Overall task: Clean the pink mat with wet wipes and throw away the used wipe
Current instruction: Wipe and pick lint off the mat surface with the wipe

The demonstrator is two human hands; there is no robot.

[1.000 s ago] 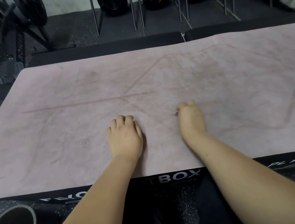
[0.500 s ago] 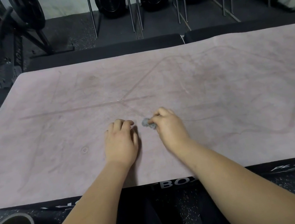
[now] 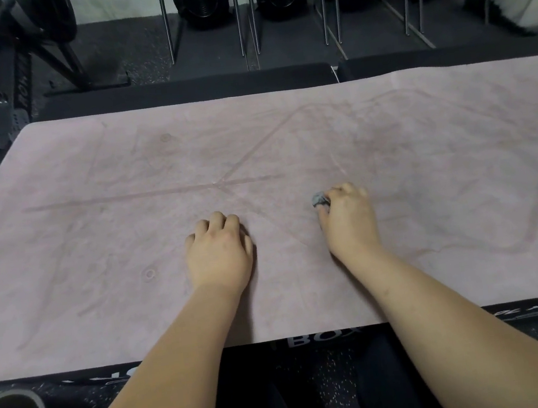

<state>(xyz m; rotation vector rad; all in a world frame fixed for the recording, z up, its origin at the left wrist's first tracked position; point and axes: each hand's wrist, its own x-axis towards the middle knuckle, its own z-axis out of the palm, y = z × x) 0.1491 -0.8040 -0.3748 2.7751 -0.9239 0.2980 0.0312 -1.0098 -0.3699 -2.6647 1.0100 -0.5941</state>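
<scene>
Pink mat (image 3: 423, 151) spans the whole middle of the frame, lying flat on dark flooring. Left hand (image 3: 218, 254), lower centre, rests on the mat with fingers curled under, holding nothing. Right hand (image 3: 347, 221), just right of centre, pinches a small grey wadded wipe (image 3: 320, 199) against the mat.

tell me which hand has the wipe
The right hand pinches the grey wadded wipe on the pink mat; the left hand rests there, fingers curled, no wipe showing.

The pink mat (image 3: 96, 245) bears faint darker lines; the crumpled wipe (image 3: 320, 199) is grey.
</scene>
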